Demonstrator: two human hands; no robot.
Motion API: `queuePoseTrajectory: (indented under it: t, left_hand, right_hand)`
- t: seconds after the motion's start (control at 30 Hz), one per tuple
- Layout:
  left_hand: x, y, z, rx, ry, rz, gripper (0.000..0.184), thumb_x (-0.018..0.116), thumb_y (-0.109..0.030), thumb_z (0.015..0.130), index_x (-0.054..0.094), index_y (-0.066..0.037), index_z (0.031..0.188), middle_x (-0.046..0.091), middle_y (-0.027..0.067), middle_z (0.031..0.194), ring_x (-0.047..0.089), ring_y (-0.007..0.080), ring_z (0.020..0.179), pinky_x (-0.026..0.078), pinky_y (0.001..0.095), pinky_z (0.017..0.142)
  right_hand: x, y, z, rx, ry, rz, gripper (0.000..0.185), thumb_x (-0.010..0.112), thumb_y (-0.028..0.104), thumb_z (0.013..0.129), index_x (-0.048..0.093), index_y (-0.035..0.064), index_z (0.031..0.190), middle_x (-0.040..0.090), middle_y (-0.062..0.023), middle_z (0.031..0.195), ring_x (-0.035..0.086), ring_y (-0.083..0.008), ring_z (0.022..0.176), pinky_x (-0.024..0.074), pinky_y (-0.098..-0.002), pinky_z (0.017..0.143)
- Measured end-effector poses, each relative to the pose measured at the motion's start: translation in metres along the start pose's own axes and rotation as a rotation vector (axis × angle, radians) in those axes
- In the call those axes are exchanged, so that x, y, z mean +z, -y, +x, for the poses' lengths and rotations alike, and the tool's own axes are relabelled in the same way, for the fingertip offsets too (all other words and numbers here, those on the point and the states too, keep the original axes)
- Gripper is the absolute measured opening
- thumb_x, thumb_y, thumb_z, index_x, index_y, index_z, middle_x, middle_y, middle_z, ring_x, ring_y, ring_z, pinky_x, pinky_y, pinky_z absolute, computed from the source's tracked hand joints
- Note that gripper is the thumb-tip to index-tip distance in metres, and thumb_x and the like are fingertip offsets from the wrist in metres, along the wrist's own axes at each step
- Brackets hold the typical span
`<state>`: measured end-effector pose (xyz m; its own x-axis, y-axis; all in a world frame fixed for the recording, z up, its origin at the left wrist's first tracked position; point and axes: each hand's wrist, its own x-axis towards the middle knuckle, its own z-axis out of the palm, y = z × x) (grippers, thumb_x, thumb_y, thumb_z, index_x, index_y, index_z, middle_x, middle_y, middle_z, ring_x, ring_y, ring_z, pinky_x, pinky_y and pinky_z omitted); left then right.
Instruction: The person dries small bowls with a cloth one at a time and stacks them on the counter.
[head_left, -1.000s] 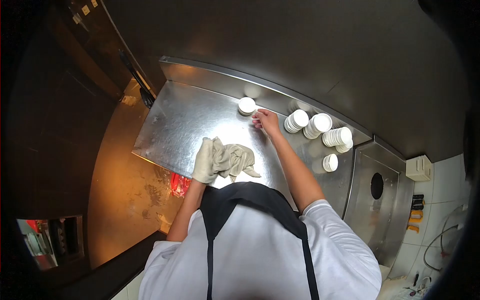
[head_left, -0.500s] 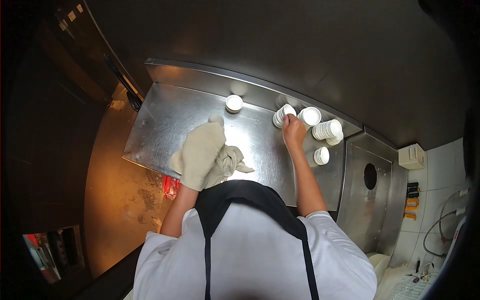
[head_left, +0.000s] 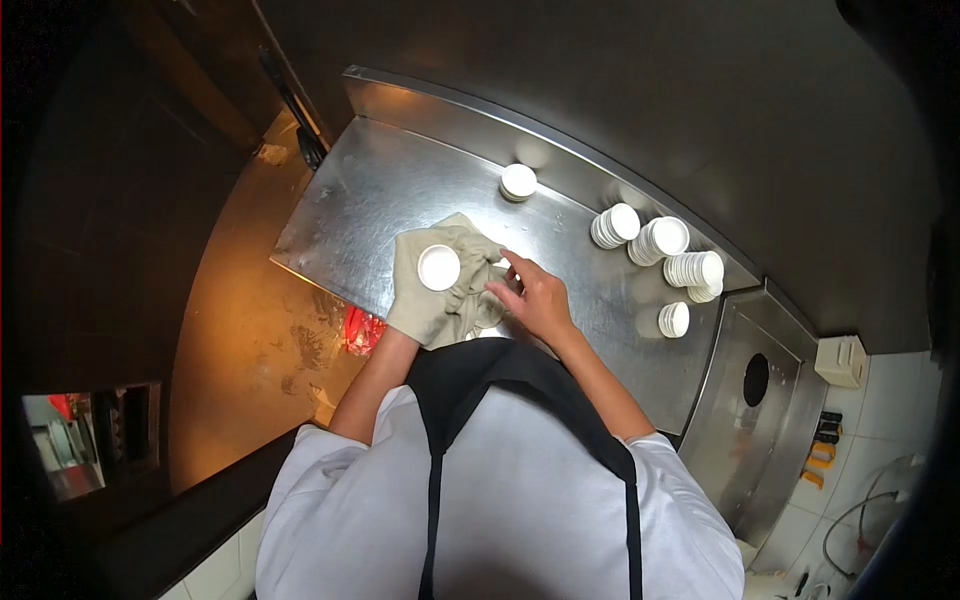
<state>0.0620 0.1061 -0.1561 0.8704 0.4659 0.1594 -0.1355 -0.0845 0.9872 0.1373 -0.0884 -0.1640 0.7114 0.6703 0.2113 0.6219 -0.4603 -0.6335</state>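
Observation:
A beige cloth (head_left: 468,262) covers my left hand (head_left: 415,285), and a small white bowl (head_left: 439,268) rests in it, its round face towards the camera. The fingers under the cloth are hidden. Just right of the cloth is my right hand (head_left: 532,298), bare, thumb and fingers apart, with nothing in it. A short stack of white bowls (head_left: 518,183) stands near the back edge of the steel counter (head_left: 370,190). Further right are more stacks (head_left: 615,226), (head_left: 659,241), (head_left: 694,269) and a small one (head_left: 674,320).
A raised steel rim (head_left: 560,135) runs along the counter's back. To the right lies a steel basin (head_left: 745,400) with a dark round hole, beside a white box (head_left: 841,361). Black-handled utensils (head_left: 305,140) stand at the left end. A red bag (head_left: 362,330) is below the front edge.
My right hand has moved from the bowl stacks back beside the cloth and is now open. A white bowl now sits on the cloth in my left hand. The camera view has shifted.

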Motion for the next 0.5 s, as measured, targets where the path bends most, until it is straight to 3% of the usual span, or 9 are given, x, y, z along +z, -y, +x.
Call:
queuePoseTrajectory:
  t: [0.03,0.07,0.17,0.27,0.33,0.37,0.43,0.5]
  left_hand:
    - [-0.007,0.004,-0.002,-0.057,-0.050,-0.152,0.035,0.078,-0.007,0.093,0.055,-0.001,0.119,0.069,0.0110,0.103,0.073,0.0212,0.098,0.061,0.0348,0.086]
    - [-0.014,0.007,-0.004,-0.091,-0.087,-0.261,0.037,0.079,-0.006,0.093,0.054,-0.001,0.120,0.069,0.0110,0.104,0.074,0.0209,0.099,0.062,0.0345,0.087]
    - [-0.030,0.019,-0.008,-0.177,-0.195,-0.562,0.041,0.080,-0.003,0.093,0.053,0.000,0.124,0.069,0.0108,0.106,0.074,0.0200,0.101,0.063,0.0336,0.089]
    - [-0.041,0.026,-0.006,-0.217,-0.241,-0.667,0.052,0.080,0.002,0.091,0.044,0.000,0.128,0.066,0.0136,0.116,0.073,0.0204,0.107,0.064,0.0357,0.091]
    - [-0.040,0.026,-0.006,-0.127,-0.244,-0.427,0.036,0.069,-0.008,0.097,0.048,0.001,0.126,0.066,0.0148,0.117,0.072,0.0242,0.106,0.065,0.0384,0.091]
    - [-0.029,0.017,-0.006,-0.037,-0.257,-0.226,0.028,0.057,-0.021,0.105,0.053,0.001,0.122,0.068,0.0153,0.115,0.073,0.0282,0.103,0.065,0.0403,0.091]
    - [-0.019,0.010,-0.010,-0.100,-0.244,-0.329,0.039,0.045,-0.034,0.113,0.059,0.001,0.121,0.069,0.0150,0.112,0.073,0.0303,0.102,0.064,0.0412,0.093]
    - [-0.010,0.008,-0.010,-0.406,-0.184,-0.930,0.042,0.043,-0.036,0.115,0.060,0.001,0.125,0.069,0.0132,0.111,0.072,0.0262,0.104,0.061,0.0392,0.097]
  right_hand:
    - [0.003,-0.007,-0.003,-0.018,0.037,-0.039,0.050,0.082,0.026,0.093,0.070,0.0082,0.138,0.076,-0.0140,0.108,0.075,-0.0271,0.086,0.0598,-0.0397,0.077]
    - [0.006,-0.011,-0.009,-0.104,0.090,-0.025,0.057,0.085,0.022,0.086,0.069,0.0108,0.139,0.071,-0.0153,0.124,0.073,-0.0285,0.101,0.0599,-0.0412,0.087]
    - [0.031,-0.037,-0.018,-0.479,0.256,-0.212,0.052,0.082,0.017,0.084,0.071,0.0101,0.135,0.070,-0.0134,0.124,0.069,-0.0324,0.106,0.0596,-0.0427,0.089]
    - [0.040,-0.041,-0.008,-0.381,0.181,-0.051,0.039,0.077,0.008,0.083,0.074,0.0085,0.122,0.072,-0.0125,0.116,0.069,-0.0324,0.101,0.0598,-0.0432,0.085]
    - [0.031,-0.017,0.009,-0.360,0.069,0.052,0.036,0.076,0.004,0.083,0.073,0.0070,0.119,0.073,-0.0125,0.114,0.071,-0.0322,0.102,0.0608,-0.0421,0.086]
    - [0.022,0.005,0.019,-0.414,0.016,0.118,0.036,0.076,0.002,0.082,0.074,0.0068,0.117,0.073,-0.0123,0.115,0.072,-0.0325,0.104,0.0609,-0.0417,0.087]
    - [0.008,0.042,0.034,-0.504,-0.094,0.247,0.036,0.077,-0.001,0.079,0.075,0.0065,0.115,0.075,-0.0119,0.118,0.073,-0.0331,0.107,0.0610,-0.0409,0.088]
    - [0.007,0.056,0.047,-0.698,-0.042,0.168,0.041,0.079,-0.004,0.076,0.075,0.0067,0.115,0.073,-0.0116,0.126,0.073,-0.0329,0.111,0.0609,-0.0399,0.089]
